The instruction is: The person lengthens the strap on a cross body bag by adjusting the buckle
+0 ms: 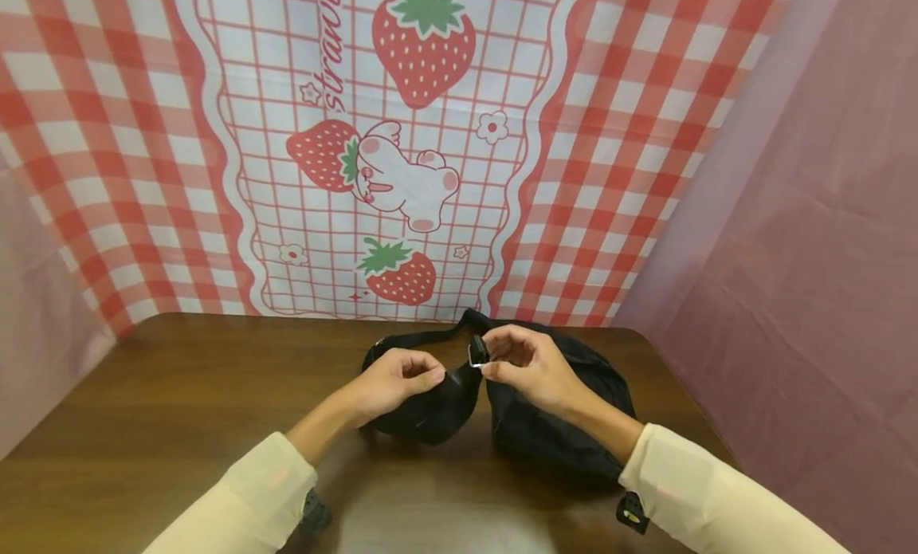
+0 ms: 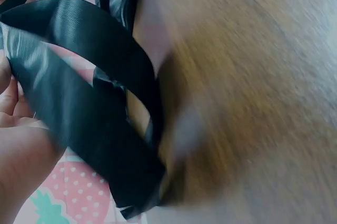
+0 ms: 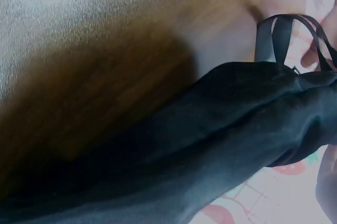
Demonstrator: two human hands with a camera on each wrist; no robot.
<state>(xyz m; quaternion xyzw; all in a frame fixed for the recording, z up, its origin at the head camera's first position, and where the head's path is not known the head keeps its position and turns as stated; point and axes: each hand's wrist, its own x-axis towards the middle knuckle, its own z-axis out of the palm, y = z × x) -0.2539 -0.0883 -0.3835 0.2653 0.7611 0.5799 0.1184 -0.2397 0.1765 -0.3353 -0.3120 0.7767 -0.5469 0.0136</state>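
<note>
A black bag (image 1: 566, 434) with a long flat strap (image 1: 430, 418) lies on the wooden table, under and beside my right hand. My left hand (image 1: 398, 379) pinches the strap near its end between thumb and fingertips. Just across from it, my right hand (image 1: 527, 367) grips a small buckle (image 1: 476, 351) with a metal frame, by thumb and fingers. In the left wrist view the strap (image 2: 79, 108) hangs in a wide loop beside my left hand (image 2: 21, 145). The bag's body (image 3: 237, 113) fills much of the right wrist view and hides most of my right hand.
The brown table (image 1: 215, 410) reaches up to a red-and-white checked cloth (image 1: 617, 139) with strawberry prints. Pink cloth (image 1: 803, 219) hangs at the right side. A small black device (image 1: 632, 512) sits at my right wrist, below the cream sleeve.
</note>
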